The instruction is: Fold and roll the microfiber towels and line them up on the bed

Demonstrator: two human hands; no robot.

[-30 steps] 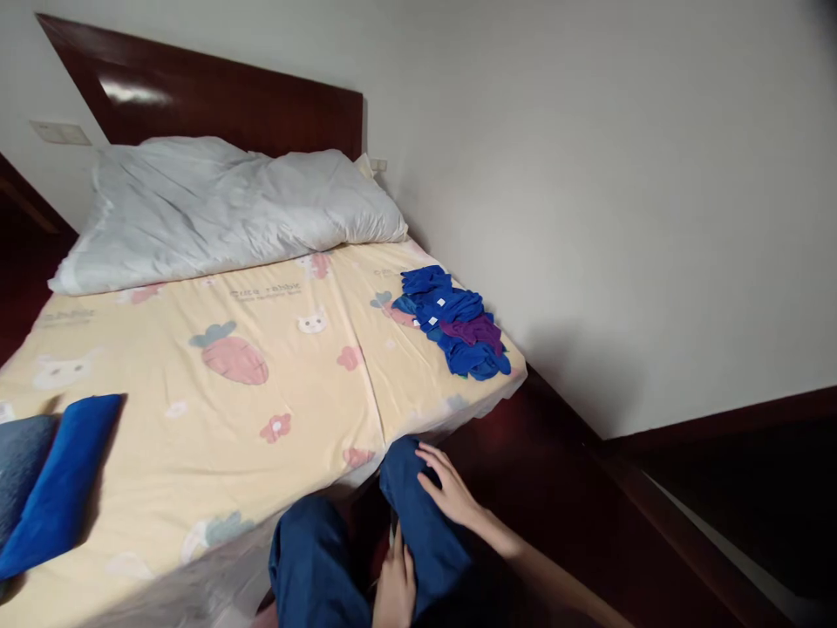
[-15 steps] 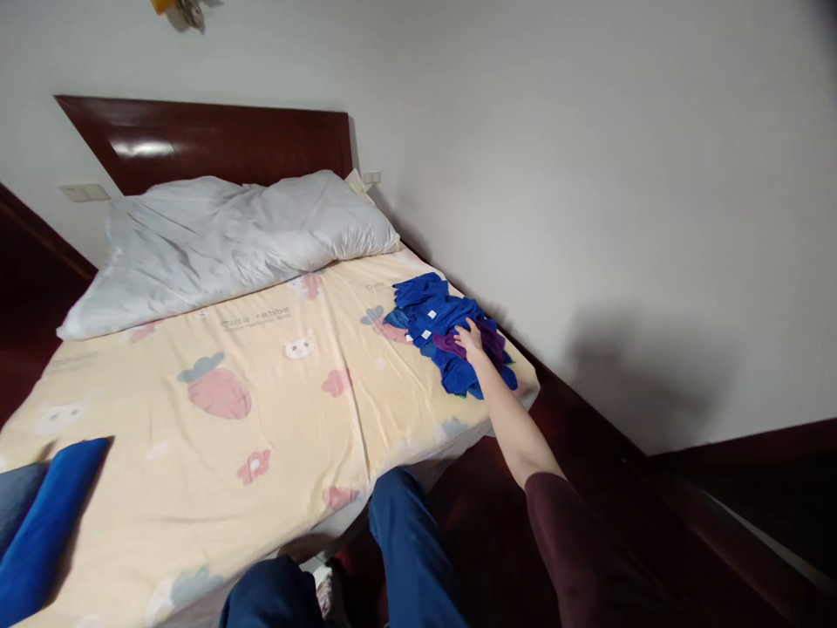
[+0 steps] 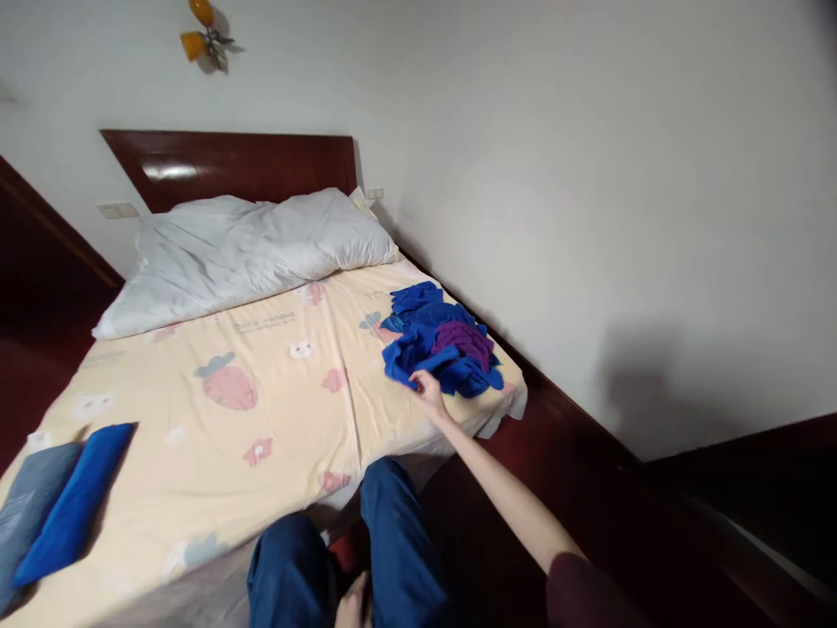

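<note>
A heap of blue cloths point(image 3: 432, 340) with a purple cloth point(image 3: 464, 338) on top lies at the bed's near right corner. My right hand point(image 3: 428, 390) reaches out to the heap's front edge, and its fingers are pinched on a blue cloth there. My left hand point(image 3: 351, 604) rests low between my knees at the bottom edge; only part of it shows and its fingers are hard to read. My legs in blue trousers point(image 3: 392, 541) touch the foot of the bed.
The bed has a yellow sheet point(image 3: 261, 410) printed with cartoon figures. A white pillow point(image 3: 248, 249) lies before a dark wooden headboard point(image 3: 228, 166). A folded blue cloth point(image 3: 75, 501) on a grey one lies at the near left. A white wall runs along the right.
My right hand has pulled back from the top of the heap to its front edge, dragging blue cloth toward me. The heap has bunched up. The view has tilted upward slightly.
</note>
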